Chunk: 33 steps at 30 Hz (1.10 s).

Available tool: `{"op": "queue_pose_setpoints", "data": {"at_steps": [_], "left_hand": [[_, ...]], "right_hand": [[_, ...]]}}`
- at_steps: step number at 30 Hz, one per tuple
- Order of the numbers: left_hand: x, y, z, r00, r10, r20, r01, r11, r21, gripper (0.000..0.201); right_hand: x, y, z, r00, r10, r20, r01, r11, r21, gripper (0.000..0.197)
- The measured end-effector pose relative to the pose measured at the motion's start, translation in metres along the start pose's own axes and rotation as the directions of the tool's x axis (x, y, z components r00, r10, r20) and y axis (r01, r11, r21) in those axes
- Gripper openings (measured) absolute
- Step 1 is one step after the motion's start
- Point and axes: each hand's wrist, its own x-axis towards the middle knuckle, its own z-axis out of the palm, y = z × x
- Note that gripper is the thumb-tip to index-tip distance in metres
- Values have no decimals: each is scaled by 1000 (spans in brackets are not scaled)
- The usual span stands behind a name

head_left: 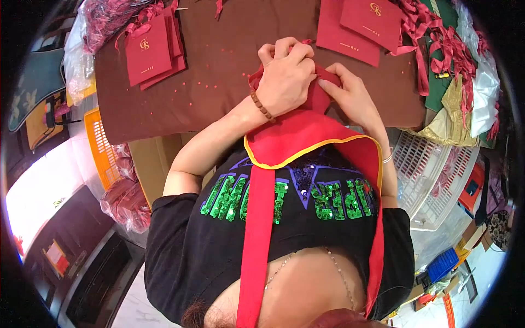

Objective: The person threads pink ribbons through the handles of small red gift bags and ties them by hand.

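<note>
At the table's near edge, a dark red paper gift bag (317,99) is between my two hands, in front of my red apron (311,136). My left hand (287,79), with a beaded bracelet at its wrist, has its fingers curled over the bag's top left part. On the bag's right side my right hand (353,95) is closed, with thumb and forefinger bent against the bag's edge. Much of the bag is hidden under my hands. Whether a ribbon is between my fingers does not show.
Finished-looking red bags (149,52) with ribbon handles lie at the left, and flat red bags (363,30) at the back right. Loose red ribbons (437,38) heap at the right edge. An orange crate (100,145) and a white basket (429,175) stand beside the brown-covered table (219,33).
</note>
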Motion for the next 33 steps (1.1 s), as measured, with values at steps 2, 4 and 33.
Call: {"op": "queue_pose_setpoints", "data": {"at_steps": [2,4,33], "left_hand": [[2,4,-2,1000,-13,4,13,1000,15,9],[6,10,-1,1000,3,15,-5,990,144,10],[-2,-8,1,998,64,8,-63,997,-39,9]], "right_hand": [[-1,-2,2,998,-47,-29,44,993,-113,23],[-2,0,6,992,-104,-67,96,988,-119,24],[5,13,0,997,18,69,-24,995,94,16]]}}
